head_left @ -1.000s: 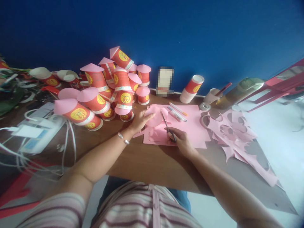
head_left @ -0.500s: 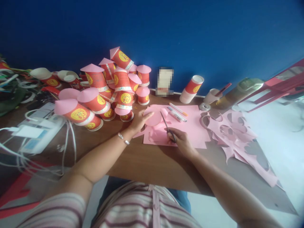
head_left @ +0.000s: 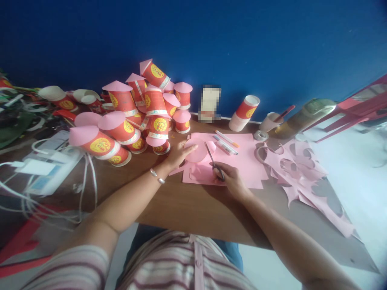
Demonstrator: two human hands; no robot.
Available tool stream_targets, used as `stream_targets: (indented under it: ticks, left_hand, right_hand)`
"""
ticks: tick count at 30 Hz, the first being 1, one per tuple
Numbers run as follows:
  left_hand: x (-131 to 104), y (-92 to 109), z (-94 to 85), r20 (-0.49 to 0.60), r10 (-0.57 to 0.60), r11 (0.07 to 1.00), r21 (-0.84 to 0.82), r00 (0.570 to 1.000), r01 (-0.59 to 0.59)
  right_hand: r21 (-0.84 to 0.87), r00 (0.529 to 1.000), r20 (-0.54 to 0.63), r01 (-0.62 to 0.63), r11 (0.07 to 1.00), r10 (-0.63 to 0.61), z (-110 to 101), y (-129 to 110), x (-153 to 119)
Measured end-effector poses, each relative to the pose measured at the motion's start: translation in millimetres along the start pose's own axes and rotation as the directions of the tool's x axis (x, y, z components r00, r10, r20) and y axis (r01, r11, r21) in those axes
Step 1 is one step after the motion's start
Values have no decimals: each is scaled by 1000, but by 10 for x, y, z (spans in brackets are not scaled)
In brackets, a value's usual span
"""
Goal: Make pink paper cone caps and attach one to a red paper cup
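Between the thumb and fingers of my left hand (head_left: pixel 180 154) is a round pink paper disc (head_left: pixel 197 150). My right hand (head_left: pixel 227 176) is closed round the dark handles of a pair of scissors (head_left: pixel 209 153), whose blades point up and left beside the disc's right edge. Whether the blades touch the paper I cannot tell. Just past the blades a curled pink paper offcut (head_left: pixel 212 147) shows. Beneath both hands lie pink paper sheets (head_left: pixel 242 171). Several markers (head_left: pixel 225 145) rest on the sheets to the right of the scissors.
Red paper cups with pink cone tops (head_left: pixel 121 100) are piled at the left. A power strip (head_left: pixel 56 173) with white cables lies nearer. A cup stack (head_left: pixel 244 113), a tape roll (head_left: pixel 261 135), a bottle (head_left: pixel 305 117) and cut pink scraps (head_left: pixel 302 169) occupy the right side.
The paper disc in my left hand has turned and now shows as a fuller circle. The scissors and my right hand have hardly moved.
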State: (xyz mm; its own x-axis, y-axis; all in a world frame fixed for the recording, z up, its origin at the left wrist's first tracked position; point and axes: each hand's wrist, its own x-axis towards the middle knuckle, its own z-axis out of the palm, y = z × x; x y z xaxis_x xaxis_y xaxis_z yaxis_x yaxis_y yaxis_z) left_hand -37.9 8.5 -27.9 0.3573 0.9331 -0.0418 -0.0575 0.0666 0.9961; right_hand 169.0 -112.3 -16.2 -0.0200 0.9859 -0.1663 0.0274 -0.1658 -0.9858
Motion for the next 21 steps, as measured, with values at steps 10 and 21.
stream_targets:
  ticks: [10, 21]
  left_hand:
    - [-10, 41, 30, -31, 2, 999, -50, 1000, -3]
    - [24, -29, -10, -90, 86, 996, -4, 992, -87]
  right_hand:
    - [-9, 1000, -9, 23, 1000, -23, 2, 10, 1]
    - [3, 1000, 5, -20, 1000, 20, 2, 24, 2]
